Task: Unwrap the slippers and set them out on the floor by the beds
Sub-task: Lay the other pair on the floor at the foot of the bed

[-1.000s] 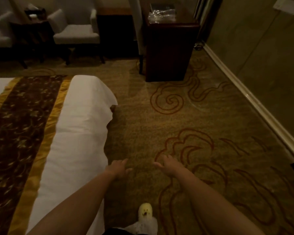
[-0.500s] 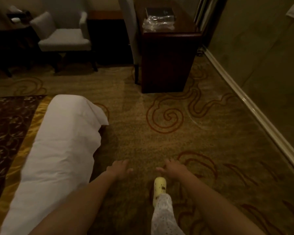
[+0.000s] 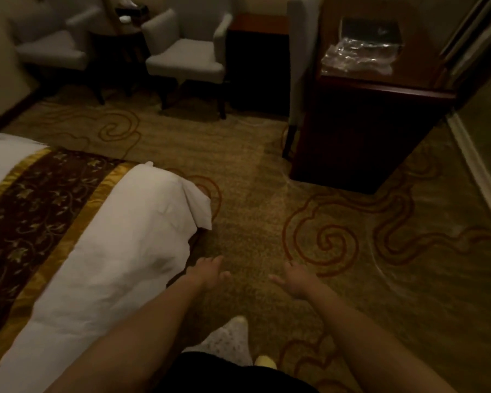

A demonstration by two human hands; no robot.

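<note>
Slippers, apparently that plastic-wrapped bundle (image 3: 357, 56) on the desk (image 3: 380, 120), now loom nearer at one o'clock; my left hand (image 3: 210, 273) and right hand (image 3: 295, 282) hang open, empty.

Clear plastic packets (image 3: 357, 59) on the dark surface (image 3: 380, 89) blurred, contents unreadable; dark item (image 3: 370, 29) behind them unclear; bed (image 3: 97, 236) cut off at left edge; yellow toe (image 3: 265, 361) mostly hidden below; small things on far side table (image 3: 131, 15) too small to tell.

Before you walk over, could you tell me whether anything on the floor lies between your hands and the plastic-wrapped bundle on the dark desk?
Nothing visible: open carpet runs from both hands to the desk holding the bundle.
</note>
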